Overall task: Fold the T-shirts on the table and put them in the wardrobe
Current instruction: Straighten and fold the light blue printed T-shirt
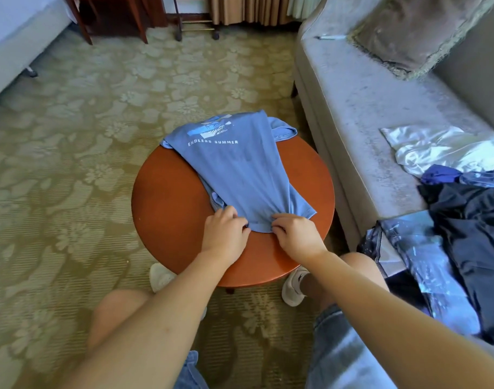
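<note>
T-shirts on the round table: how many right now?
1: the blue T-shirt lies across the round table, its near hem gripped by the left hand and right hand. More garments are piled on the sofa; their types are unclear.

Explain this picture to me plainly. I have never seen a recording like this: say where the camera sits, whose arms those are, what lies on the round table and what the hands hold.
There is no machine here. The single picture comes from a wide-angle camera worn on a person's head, looking forward and down, so the two bare arms are the wearer's own. Their knees and white shoes show below.

On the round wooden table lies a blue T-shirt printed "ENDLESS SUMMER", narrowed lengthwise, its far end hanging over the table's far edge. The left hand and right hand both pinch its near edge, side by side.

To the right stands a grey sofa with a cushion and a pile of dark and blue clothes. No wardrobe is in view.
</note>
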{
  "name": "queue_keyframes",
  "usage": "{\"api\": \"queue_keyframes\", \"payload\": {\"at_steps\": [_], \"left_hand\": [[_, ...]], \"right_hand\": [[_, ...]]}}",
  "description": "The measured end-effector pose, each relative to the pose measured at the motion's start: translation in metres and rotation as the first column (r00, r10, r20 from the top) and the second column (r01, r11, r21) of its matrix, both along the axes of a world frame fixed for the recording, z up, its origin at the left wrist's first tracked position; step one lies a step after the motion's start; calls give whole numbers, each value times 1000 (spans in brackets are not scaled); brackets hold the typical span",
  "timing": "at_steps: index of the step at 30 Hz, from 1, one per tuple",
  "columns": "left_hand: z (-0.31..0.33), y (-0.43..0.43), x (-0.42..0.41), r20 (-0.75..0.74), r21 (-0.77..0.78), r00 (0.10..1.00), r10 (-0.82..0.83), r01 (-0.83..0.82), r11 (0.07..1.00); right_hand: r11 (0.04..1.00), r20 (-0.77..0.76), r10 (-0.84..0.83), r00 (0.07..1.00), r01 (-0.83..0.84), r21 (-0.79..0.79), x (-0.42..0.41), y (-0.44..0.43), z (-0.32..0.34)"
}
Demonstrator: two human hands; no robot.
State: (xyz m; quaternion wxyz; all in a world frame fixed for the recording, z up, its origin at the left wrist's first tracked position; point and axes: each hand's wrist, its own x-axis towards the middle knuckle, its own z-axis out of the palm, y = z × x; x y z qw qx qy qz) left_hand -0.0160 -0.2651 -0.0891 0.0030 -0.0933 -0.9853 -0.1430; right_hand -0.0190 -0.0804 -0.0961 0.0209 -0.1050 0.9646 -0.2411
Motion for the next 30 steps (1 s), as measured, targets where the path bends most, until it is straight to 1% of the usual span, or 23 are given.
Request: {"api": "queue_keyframes", "payload": {"at_steps": [2,4,6,8,10,13,15,17,19,20,21,23,24,25,27,29,30], "left_hand": [[-1,3,-1,-24,2,999,-22,22,1000],[1,4,-2,-7,39,1000,-8,9,999],[5,5,-4,26,86,1000,18,-20,996],[13,6,-5,51,170,996,69,-77,982],[21,7,-6,78,286,987,139,-155,946],[37,8,-8,38,372,977,209,-208,905],[48,10,-7,14,372,982,186,-178,911],[59,13,-3,65,357,996,61,-81,930],[65,21,1,110,280,992,-61,28,960],[66,26,2,86,256,994,-71,47,965],[68,30,3,20,270,999,-46,39,962],[78,36,5,-123,347,991,53,-7,938],[83,37,4,-165,371,982,89,-21,928],[88,36,4,-181,389,978,101,-23,921],[99,34,3,-163,421,985,62,13,907],[111,32,2,-130,385,991,22,30,922],[115,31,0,-136,359,990,31,20,933]], "right_hand": [[999,14,47,999,-47,-8,1,4,2],[996,-11,84,996,-84,6,2,6,3],[997,-46,71,996,-70,22,1,6,1],[1000,-70,7,998,-8,-13,0,5,0],[993,-120,-94,988,84,-82,-1,6,3],[968,-180,-226,957,201,-149,1,10,14],[947,-167,-282,945,246,-209,0,14,24],[921,-141,-297,944,245,-302,-1,14,39],[893,-129,-280,951,209,-398,0,9,59],[878,-121,-270,955,193,-438,0,6,70],[865,-117,-260,958,178,-469,1,2,80],[854,-142,-242,960,141,-502,2,-2,96],[854,-162,-239,958,128,-504,2,-2,102],[855,-173,-240,955,123,-504,2,-2,108],[847,-170,-241,956,122,-518,2,-3,118],[837,-157,-229,961,111,-536,1,-5,128],[835,-159,-222,962,103,-540,0,-7,132]]}}
